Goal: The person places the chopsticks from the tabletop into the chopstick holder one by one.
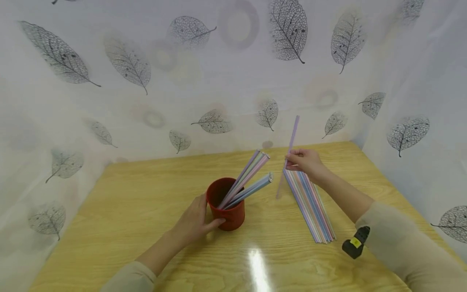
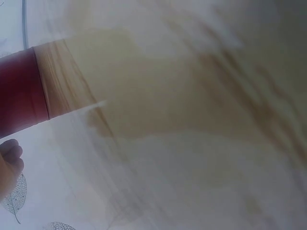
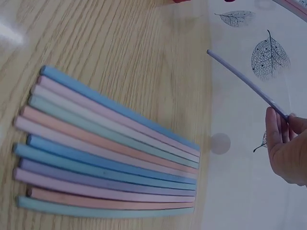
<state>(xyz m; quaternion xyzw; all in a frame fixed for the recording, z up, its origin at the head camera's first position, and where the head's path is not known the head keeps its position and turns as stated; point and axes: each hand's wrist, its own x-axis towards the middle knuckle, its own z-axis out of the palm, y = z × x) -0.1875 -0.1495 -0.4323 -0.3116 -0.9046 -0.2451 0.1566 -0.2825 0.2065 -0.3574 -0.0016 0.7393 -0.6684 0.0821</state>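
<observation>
A red cup [image 1: 227,219] stands on the table, its mouth tilted slightly toward me. My left hand [image 1: 193,217] holds its left side, thumb across the front. In the left wrist view the cup [image 2: 21,91] is at the left edge, with some fingertips [image 2: 12,152] beside it. Several pastel straw-like sticks [image 1: 242,176] lean out of the cup to the right. My right hand [image 1: 304,162] pinches one lilac straw-like stick [image 1: 293,136] between thumb and fingers, nearly upright. Below that hand, a row of pastel sticks [image 1: 310,207] lies side by side on the table.
A light wood table [image 1: 146,194] spans the view. Behind and beside it hangs white cloth [image 1: 237,73] printed with dark leaves. A black device with a yellow mark [image 1: 355,242] is strapped at my right sleeve, above the table near the row's lower end.
</observation>
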